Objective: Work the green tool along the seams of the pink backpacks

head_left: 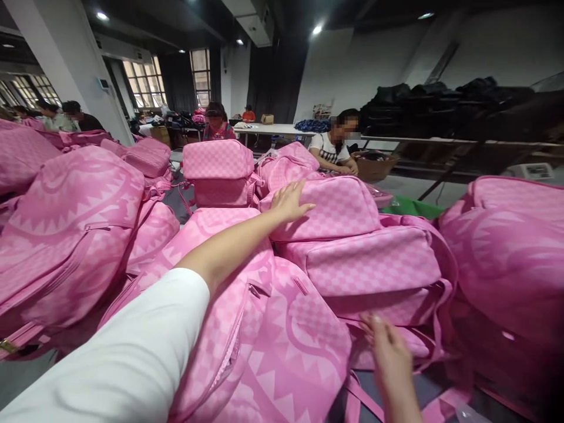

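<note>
Stacked pink backpacks block right grip ahead; free room above.

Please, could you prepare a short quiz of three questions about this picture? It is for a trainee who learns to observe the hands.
1. Where does the left hand rest?
A) on a cardboard box
B) on a pink checkered bag
C) on a window frame

2. True or false: the left sleeve is black.

3. Fill in: beside the lower part of the stacked bags is the ____ hand.

Key: 1. B; 2. False, it is white; 3. right (the right hand).
</note>
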Tool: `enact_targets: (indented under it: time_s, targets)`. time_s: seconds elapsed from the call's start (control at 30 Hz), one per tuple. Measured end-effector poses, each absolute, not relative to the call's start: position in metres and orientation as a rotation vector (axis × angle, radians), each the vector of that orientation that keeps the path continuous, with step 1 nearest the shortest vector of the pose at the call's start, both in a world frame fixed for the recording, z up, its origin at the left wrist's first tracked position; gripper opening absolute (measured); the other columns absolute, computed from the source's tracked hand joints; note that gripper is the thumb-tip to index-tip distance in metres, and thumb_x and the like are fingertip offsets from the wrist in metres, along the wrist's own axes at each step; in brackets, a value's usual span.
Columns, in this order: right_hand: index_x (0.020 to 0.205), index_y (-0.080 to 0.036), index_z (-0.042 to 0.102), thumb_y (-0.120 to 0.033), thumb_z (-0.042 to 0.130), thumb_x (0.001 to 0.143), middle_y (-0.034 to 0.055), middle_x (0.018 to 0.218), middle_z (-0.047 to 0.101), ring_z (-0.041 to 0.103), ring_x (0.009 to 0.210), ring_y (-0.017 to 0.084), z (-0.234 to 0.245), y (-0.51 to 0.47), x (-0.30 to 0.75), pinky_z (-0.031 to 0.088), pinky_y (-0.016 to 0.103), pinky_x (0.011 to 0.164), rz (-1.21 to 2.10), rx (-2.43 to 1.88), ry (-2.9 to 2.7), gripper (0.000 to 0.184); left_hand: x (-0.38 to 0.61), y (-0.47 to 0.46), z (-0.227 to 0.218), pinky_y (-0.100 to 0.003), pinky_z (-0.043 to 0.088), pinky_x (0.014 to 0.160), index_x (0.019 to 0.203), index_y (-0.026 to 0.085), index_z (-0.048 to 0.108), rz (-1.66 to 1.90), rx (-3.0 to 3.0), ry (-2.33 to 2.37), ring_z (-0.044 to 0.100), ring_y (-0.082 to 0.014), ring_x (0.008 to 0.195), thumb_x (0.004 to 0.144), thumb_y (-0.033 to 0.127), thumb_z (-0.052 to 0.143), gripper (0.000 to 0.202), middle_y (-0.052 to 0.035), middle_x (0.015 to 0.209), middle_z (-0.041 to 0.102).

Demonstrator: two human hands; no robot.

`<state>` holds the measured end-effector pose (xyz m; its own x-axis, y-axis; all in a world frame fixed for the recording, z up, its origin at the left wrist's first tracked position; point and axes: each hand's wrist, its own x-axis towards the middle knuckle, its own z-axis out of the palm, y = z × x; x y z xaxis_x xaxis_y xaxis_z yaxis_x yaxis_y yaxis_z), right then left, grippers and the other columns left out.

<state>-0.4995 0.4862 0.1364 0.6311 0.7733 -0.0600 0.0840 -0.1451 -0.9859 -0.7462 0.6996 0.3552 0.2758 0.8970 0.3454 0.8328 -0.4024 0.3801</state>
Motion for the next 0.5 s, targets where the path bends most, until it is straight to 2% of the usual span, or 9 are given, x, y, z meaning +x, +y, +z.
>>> enact_targets:
  time_s: [0.1, 0.2, 0.3, 0.37, 0.43, 0.5]
  targets:
    - [0.098, -0.019, 0.069, -0.080, 0.055, 0.070, 0.0143, 0.104, 0.075, 0.067, 0.105, 0.036, 0.120, 0.468, -0.524, 0.053, 0.050, 0.095, 0.741, -1.831, -0.985, 0.069, -0.773, 0.685, 0.362, -0.048, 0.017, 0.128, 0.163, 0.021, 0.014, 0.729, 2.323, 1.798, 0.012, -0.0309, 0.159, 0.094, 0.052, 0.054, 0.086, -0.0132, 0.171, 0.012]
    - [0.121, -0.012, 0.064, -0.082, 0.041, 0.076, 0.0217, 0.130, 0.065, 0.057, 0.128, 0.041, 0.106, 0.455, -0.540, 0.041, 0.056, 0.112, 0.637, -1.912, -1.112, 0.086, -0.821, 0.664, 0.359, -0.055, 0.010, 0.128, 0.161, 0.023, 0.022, 0.579, 2.267, 1.881, 0.005, -0.0348, 0.159, 0.092, 0.059, 0.054, 0.085, -0.0135, 0.172, 0.005]
    - [0.129, -0.009, 0.058, -0.081, 0.037, 0.076, 0.0259, 0.137, 0.059, 0.051, 0.135, 0.044, 0.106, 0.448, -0.549, 0.038, 0.059, 0.114, 0.514, -1.961, -1.237, 0.092, -0.874, 0.632, 0.336, -0.064, 0.008, 0.125, 0.162, 0.021, 0.021, 0.427, 2.178, 1.915, 0.001, -0.0406, 0.158, 0.093, 0.067, 0.042, 0.085, -0.0174, 0.171, 0.002]
    - [0.124, -0.011, 0.061, -0.079, 0.040, 0.074, 0.0270, 0.129, 0.063, 0.056, 0.127, 0.048, 0.126, 0.448, -0.560, 0.043, 0.064, 0.107, 0.427, -2.041, -1.296, 0.087, -0.899, 0.610, 0.316, -0.063, 0.012, 0.125, 0.162, 0.017, 0.018, 0.341, 2.126, 1.883, 0.003, -0.0392, 0.158, 0.096, 0.066, 0.030, 0.083, -0.0195, 0.170, 0.004]
    - [0.120, -0.012, 0.064, -0.073, 0.042, 0.075, 0.0277, 0.122, 0.066, 0.060, 0.118, 0.050, 0.167, 0.453, -0.587, 0.047, 0.067, 0.100, 0.215, -2.044, -1.375, 0.079, -0.914, 0.597, 0.304, -0.058, 0.014, 0.126, 0.163, 0.018, 0.015, 0.296, 2.114, 1.818, 0.002, -0.0360, 0.158, 0.097, 0.066, 0.027, 0.083, -0.0179, 0.170, 0.003]
    - [0.123, -0.013, 0.064, -0.062, 0.041, 0.083, 0.0259, 0.126, 0.066, 0.061, 0.119, 0.047, 0.224, 0.461, -0.636, 0.047, 0.065, 0.102, -0.057, -1.839, -1.533, 0.067, -0.927, 0.594, 0.309, -0.055, 0.019, 0.126, 0.162, 0.020, 0.020, 0.265, 2.124, 1.730, 0.009, -0.0344, 0.158, 0.097, 0.065, 0.029, 0.080, -0.0161, 0.170, 0.010]
